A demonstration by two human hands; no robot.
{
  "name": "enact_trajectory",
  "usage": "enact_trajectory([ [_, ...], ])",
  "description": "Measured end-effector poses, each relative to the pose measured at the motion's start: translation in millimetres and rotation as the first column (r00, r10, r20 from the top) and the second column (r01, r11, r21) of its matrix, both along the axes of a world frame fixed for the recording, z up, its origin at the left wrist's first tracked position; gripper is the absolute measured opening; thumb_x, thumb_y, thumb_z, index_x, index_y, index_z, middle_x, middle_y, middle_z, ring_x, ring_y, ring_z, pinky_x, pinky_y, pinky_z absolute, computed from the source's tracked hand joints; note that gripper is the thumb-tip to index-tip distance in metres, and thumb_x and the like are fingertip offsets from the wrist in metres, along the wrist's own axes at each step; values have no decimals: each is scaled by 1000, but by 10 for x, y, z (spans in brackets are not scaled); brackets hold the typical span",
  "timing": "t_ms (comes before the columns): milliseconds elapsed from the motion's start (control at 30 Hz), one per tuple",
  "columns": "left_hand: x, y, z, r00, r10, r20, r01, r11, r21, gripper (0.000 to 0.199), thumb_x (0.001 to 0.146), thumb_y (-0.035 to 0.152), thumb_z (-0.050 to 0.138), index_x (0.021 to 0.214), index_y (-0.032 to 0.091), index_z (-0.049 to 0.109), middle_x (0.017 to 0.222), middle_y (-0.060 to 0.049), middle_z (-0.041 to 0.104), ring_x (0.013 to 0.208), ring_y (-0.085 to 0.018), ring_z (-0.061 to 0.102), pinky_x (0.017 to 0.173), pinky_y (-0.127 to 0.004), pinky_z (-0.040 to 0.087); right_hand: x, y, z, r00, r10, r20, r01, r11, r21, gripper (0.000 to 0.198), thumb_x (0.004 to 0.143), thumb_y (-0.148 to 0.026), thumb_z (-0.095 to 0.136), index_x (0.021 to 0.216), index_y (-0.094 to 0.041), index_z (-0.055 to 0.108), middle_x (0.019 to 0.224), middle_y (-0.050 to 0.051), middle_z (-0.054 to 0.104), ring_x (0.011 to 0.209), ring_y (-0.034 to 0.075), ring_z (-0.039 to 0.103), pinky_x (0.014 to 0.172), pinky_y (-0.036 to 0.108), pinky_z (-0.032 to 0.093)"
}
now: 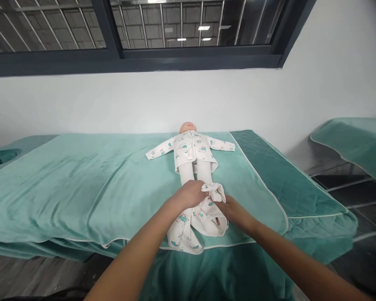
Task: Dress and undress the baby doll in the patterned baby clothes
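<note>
Left hand (191, 193), at leg end of doll (191, 146): bare, back surface visible, outline rounded and compact; fingers partly hidden. Right hand (231, 211), just right of doll's leg end: bare, narrower in outline; fingers largely hidden. Left forearm (138, 246), nearer than doll and to its left: bare, slim at wrist, widening steadily toward near end. Right forearm (285, 255), nearer than doll and to its right: bare, slender, long smooth taper into wrist. Both forearms: plain, even surface. Nails and knuckles: too small to assess.
</note>
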State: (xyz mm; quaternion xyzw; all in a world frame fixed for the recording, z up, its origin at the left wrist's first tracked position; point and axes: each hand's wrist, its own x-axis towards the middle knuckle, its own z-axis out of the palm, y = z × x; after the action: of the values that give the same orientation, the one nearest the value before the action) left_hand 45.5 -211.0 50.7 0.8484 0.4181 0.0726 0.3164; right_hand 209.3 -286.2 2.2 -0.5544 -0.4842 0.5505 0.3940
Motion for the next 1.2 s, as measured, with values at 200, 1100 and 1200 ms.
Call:
enact_trajectory([
  [200, -61, 8, -83, 985, 10, 174, 5, 996, -87, 21, 83, 35, 56, 89, 20, 70, 99, -8, 73, 94, -27, 64, 77, -33, 45, 31, 8, -93, 998, 34, -49, -34, 999, 6, 37, 76, -52, 66, 92, -19, 68, 77, 4, 68, 76, 24, 60, 71, 35, 46],
  [1100, -128, 225, 229, 740, 447, 502, -32, 770, -637, 31, 69, 30, 79, 95, 17, 70, 100, -9, 71, 90, -24, 65, 77, -33, 48, 76, 648, -289, 913, -379, -152, 408, 828, 384, 21, 81, -38, 59, 95, -23, 61, 97, 2, 65, 94, 22, 56, 87, 34, 43],
  [1200, -28, 229, 227, 665, 529, 526, 121, 619, -776, 40, 68, 28, 82, 104, 17, 69, 101, -11, 72, 88, -24, 68, 78, -36, 51, 138, 728, -225, 913, -334, -234, 392, 876, 281, 25, 77, -42, 63, 94, -23, 63, 98, 3, 67, 95, 24, 58, 86, 35, 44],
])
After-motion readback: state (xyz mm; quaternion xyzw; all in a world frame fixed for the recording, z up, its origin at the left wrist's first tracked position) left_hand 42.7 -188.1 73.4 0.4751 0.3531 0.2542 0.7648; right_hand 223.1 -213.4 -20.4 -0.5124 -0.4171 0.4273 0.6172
